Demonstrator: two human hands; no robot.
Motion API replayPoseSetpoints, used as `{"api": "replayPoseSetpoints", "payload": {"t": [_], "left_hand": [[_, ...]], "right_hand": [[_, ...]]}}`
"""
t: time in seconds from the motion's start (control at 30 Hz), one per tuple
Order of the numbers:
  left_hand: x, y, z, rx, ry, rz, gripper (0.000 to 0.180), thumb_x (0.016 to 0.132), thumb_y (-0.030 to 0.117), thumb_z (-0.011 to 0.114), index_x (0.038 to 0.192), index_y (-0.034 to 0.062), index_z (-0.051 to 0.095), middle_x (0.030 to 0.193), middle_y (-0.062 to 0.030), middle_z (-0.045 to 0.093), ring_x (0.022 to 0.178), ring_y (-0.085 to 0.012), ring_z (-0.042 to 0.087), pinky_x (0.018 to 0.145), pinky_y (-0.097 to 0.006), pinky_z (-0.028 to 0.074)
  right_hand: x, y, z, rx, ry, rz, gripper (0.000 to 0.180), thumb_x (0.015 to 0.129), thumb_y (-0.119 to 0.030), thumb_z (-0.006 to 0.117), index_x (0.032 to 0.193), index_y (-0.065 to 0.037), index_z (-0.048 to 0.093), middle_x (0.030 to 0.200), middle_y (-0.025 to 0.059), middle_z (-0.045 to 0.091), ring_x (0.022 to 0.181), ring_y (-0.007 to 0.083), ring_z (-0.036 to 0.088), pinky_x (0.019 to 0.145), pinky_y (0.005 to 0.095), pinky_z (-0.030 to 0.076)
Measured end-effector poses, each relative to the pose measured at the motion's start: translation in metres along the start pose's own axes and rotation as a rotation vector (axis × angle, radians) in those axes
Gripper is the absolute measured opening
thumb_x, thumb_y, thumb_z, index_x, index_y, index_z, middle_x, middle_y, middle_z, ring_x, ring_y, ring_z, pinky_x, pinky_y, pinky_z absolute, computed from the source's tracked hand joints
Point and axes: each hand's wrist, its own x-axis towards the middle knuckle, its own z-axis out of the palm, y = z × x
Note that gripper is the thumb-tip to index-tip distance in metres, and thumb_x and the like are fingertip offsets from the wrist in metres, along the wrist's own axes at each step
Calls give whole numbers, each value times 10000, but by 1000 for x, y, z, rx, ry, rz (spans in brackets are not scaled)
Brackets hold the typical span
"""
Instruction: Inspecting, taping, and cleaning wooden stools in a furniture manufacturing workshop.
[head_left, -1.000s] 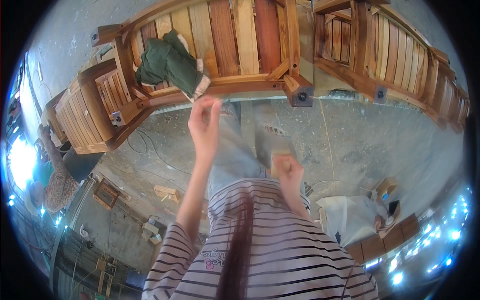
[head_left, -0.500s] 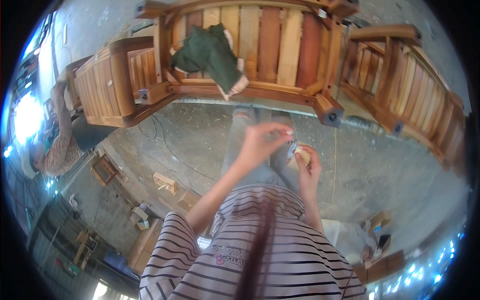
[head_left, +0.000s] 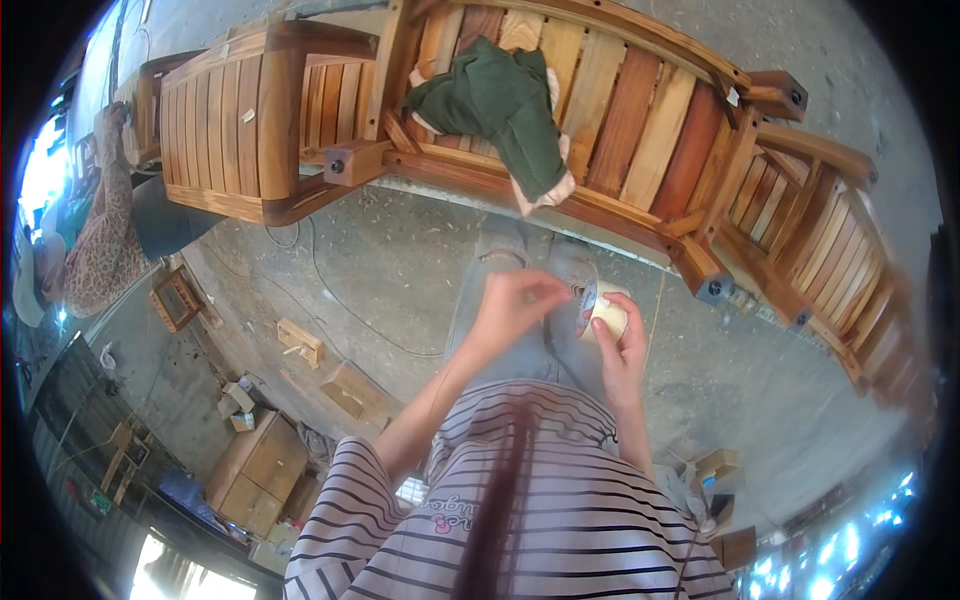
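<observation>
My right hand (head_left: 622,340) grips a cream roll of tape (head_left: 609,312), thumb on its near side and fingers round its far edge. The roll's core opening is turned toward my left hand. Fingertips of my left hand (head_left: 512,305) are pinched together just left of the roll. Whatever lies in that pinch is too small and blurred to make out. Both hands are held in front of my body, above my legs. Beyond them stands a slatted wooden bench (head_left: 640,130), with a dark green cloth (head_left: 500,115) with pale edges lying over its slats.
Similar slatted wooden furniture (head_left: 215,130) stands at the left, and another slatted piece (head_left: 815,235) at the right. A person in a patterned sleeve (head_left: 103,255) is at the far left. On the concrete floor lie a cable (head_left: 345,320), a wooden frame (head_left: 176,299) and cardboard boxes (head_left: 350,390).
The view has turned, so the bench sits further right. My left fingertips, which held a small white bit, have come down closer to the roll. The roll now shows more plainly.
</observation>
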Motion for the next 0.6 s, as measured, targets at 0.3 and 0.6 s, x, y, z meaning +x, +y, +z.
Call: {"api": "replayPoseSetpoints", "payload": {"t": [0.3, 0.6], "left_hand": [[-8, -29, -46, 83, -27, -23, 269, 793, 26, 731, 1061, 30, 731, 858, -99, 729, 745, -192, 680, 707, -308, 543], [-3, -35, -98, 214, -21, -40, 245, 748, 104, 777, 983, 46, 743, 914, -136, 698, 882, -313, 675, 861, -410, 519]], "right_hand": [[14, -36, 53, -78, -130, -18, 565, 960, 1, 544, 1477, -39, 320, 1172, 153, 605, 999, 185, 631, 830, 311, 541], [38, -87, 114, -105, -169, -222, 802, 913, 63, 570, 1549, -65, 98, 1244, 192, 601, 1043, 239, 657, 929, 348, 508]]}}
